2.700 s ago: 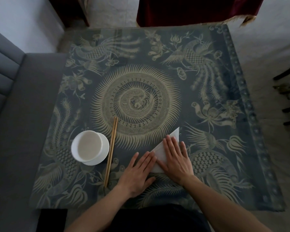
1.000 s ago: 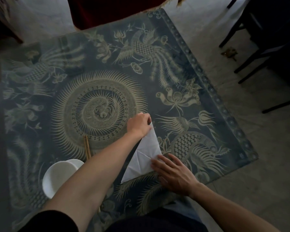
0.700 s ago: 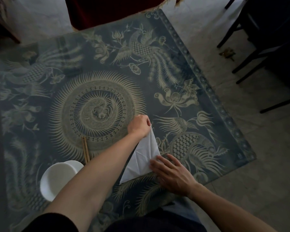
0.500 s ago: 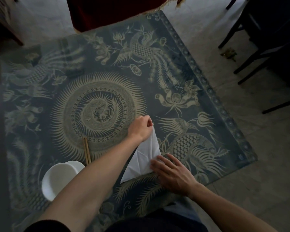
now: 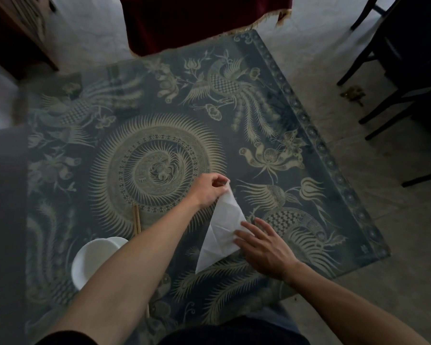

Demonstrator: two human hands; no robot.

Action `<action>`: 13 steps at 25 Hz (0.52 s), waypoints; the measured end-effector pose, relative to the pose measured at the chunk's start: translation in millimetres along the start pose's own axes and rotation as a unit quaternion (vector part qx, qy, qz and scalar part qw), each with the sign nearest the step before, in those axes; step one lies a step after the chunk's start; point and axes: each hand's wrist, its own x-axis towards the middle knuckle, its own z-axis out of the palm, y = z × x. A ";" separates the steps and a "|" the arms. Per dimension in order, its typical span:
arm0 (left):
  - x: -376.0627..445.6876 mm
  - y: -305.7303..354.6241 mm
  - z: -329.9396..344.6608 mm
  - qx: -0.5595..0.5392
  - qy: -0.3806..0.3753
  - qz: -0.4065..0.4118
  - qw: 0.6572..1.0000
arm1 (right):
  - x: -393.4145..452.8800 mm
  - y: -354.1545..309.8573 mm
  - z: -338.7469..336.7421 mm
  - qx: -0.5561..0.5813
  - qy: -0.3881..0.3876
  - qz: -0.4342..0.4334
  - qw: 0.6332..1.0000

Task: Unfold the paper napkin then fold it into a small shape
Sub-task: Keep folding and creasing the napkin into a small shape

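1. the paper napkin [image 5: 223,229] lies on the table [image 5: 271,125], near the front edge. it is a white triangle now, with its long point reaching away from the person.
2. the left hand [image 5: 209,189] is closed tight on the far tip of the napkin, pinching it between thumb and fingers and lifting it a little off the table.
3. the right hand [image 5: 265,247] is open and flat. its fingers [image 5: 244,236] press down on the right side of the napkin and grip nothing.
4. i think the step now is to bring the far tip over to make the next fold.
5. to do it well, keep the flat hand pushing down so the bottom part does not slide.
6. pull the tip slowly. thin paper can tear if you tug hard.
7. line the tip up with an edge or corner first, then press the fold flat.
8. watch the left arm. the white bowl [image 5: 95,260] and the chopsticks [image 5: 136,220] sit just beside it and could get bumped.
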 end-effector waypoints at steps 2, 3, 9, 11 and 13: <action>-2.1 1.6 -4.0 -0.010 0.020 0.011 1.000 | 3.2 -2.1 -1.6 0.005 0.015 0.008 1.000; -3.9 2.5 -5.8 -0.019 0.027 0.016 0.999 | 4.2 -5.4 -0.7 0.012 0.024 0.007 1.000; -27.3 2.7 -15.6 -0.055 0.026 0.057 0.997 | 6.6 -21.8 8.0 0.027 0.041 0.026 0.998; -37.6 0.7 -18.2 -0.052 0.020 0.060 0.997 | 6.6 -18.7 7.7 0.021 0.047 0.030 0.998; -48.7 -0.4 -19.5 -0.036 0.012 0.060 0.997 | 6.0 -14.9 8.5 0.018 0.046 0.032 0.998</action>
